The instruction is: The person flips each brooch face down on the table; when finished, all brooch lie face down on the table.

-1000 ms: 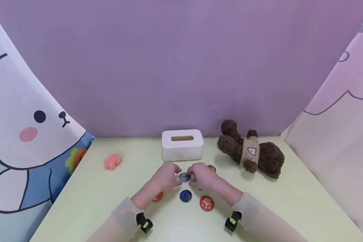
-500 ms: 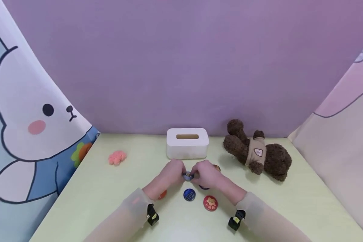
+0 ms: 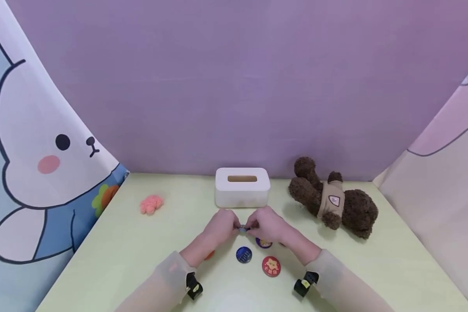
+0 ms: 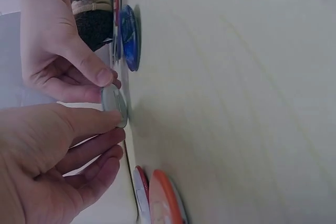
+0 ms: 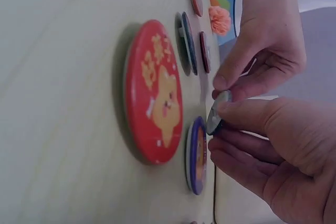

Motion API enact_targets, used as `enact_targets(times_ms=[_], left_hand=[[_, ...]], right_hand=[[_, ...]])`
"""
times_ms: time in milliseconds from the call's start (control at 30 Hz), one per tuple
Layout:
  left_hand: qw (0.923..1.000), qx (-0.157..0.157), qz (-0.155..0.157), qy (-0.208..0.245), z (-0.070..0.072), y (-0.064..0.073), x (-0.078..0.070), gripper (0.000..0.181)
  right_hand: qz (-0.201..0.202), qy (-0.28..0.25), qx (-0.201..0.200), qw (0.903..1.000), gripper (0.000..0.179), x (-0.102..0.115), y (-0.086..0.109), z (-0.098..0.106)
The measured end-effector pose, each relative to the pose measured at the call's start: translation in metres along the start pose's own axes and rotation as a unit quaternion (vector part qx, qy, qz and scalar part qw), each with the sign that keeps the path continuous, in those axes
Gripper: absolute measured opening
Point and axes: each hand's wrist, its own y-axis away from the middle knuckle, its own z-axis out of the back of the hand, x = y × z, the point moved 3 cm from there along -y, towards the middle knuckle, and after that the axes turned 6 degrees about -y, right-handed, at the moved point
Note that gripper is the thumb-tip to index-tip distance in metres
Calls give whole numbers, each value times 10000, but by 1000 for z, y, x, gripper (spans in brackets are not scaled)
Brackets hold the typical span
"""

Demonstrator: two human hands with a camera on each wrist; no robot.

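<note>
— Centrally, what do you hold, and where is it?

— You hold a small round badge [image 3: 243, 229] between your left hand [image 3: 221, 226] and your right hand [image 3: 268, 224], each pinching one side of it with thumb and fingers. It is tilted, in front of the white tissue box [image 3: 242, 193] and apart from it; your right wrist view shows its pale back. Whether its edge touches the table [image 3: 113, 260] is not clear.

— Which badges lie around it?

— Closer to you lies a blue badge [image 3: 243, 255], with a red badge [image 3: 271, 266] bearing a yellow star to its right. A purple-rimmed badge [image 3: 264, 243] lies just beside your right hand; an orange badge [image 3: 209, 255] shows only in part, on your left.

— And farther out?

— On your right lies a brown plush bear [image 3: 333, 199], head pointing right; on your left, a pink fluffy bundle [image 3: 151, 204].
</note>
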Motion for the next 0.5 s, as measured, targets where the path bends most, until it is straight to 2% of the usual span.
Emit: enact_targets(times_ms=[133,333,400,500], left_hand=[[9995,-200,120,230,5,-1,1,6],[9974,-590,195,378,11,1,3,5],[9962,-635,179,560,13,1,3,5],[9928,-634,171,1002,15,1,2,12]], right_hand=[[-90,12,-269,9996,5,-2,-2,4],[-247,-322,-609,9973,7,-2,-3,11],[-317,-487,-674,9960,8,-3,-3,13],[-629,-887,-775,9911,8,-7,-2,17]])
